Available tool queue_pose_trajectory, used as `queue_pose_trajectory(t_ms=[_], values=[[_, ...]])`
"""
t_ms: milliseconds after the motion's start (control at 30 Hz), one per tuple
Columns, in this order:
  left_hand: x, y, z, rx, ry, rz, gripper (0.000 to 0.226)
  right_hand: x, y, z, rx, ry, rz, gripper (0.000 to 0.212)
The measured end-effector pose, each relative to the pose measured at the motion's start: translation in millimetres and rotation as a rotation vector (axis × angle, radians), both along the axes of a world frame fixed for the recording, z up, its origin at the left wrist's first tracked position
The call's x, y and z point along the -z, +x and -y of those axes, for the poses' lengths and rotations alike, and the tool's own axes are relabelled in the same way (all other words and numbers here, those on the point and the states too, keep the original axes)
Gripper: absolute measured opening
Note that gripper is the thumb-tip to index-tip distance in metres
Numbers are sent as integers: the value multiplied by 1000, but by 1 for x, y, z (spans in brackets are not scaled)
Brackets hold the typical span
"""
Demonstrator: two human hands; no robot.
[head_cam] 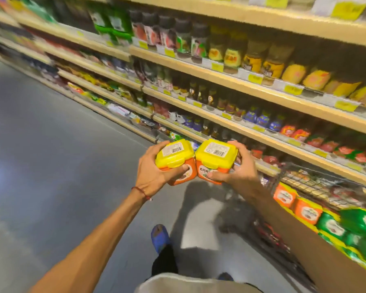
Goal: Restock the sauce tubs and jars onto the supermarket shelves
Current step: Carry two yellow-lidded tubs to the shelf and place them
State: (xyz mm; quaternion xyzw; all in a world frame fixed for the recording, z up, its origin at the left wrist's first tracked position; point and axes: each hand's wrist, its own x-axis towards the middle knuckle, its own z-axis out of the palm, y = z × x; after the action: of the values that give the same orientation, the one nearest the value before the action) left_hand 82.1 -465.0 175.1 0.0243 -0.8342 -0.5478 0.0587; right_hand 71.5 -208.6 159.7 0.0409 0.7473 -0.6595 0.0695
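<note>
Orange-bodied, yellow-lidded sauce tubs, two, held side by side at mid-frame over the aisle, near edges touching.

- Left tub: gripped by the left hand, fingers wrapped over the far side, thumb pressed on the front label.
- Right tub: gripped by the right hand, thumb across the front, fingers curled behind.
- Lids: each bears a white barcode sticker.
- Hands: close together, each clamped on its own tub.
- Red string bracelet: on the left wrist.
- Blue shoe: below the hands, on the grey floor.
- Wire basket: just right of the right forearm; contents blurred.
- Stocked orange tubs: low at right, in a row, yellow lids up.
- Green tubs: just beside the orange ones, further right.
- Shelves: beige, several tiers, receding toward upper left.
- Jars: dark caps, yellow labels, on an upper tier.
- Red packs: on a lower tier.
- Price tags: yellow, along the shelf edges; print too blurred to read.
</note>
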Motion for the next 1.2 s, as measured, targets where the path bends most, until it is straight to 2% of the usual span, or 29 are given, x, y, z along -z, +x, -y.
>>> queue_pose_trajectory(t_ms=[200,433,633,767,867,1200], values=[[-14,-57,136,-133,44,-67,93,-27,-80,137,-84,32,-59,98],[-42,-131,293,-196,-71,-182,91,-61,-164,285,-71,-2,-114,94],[-50,-200,398,-296,-89,-245,92,-76,-249,394,-162,-35,-200,97],[-49,-263,470,-294,-107,-257,89,-75,-322,470,-190,-73,-196,103],[-54,-321,527,-293,-147,-260,84,-81,-384,528,-188,-97,-225,100],[-96,-486,688,-317,-192,-306,78,-120,-545,699,-125,11,-352,100]])
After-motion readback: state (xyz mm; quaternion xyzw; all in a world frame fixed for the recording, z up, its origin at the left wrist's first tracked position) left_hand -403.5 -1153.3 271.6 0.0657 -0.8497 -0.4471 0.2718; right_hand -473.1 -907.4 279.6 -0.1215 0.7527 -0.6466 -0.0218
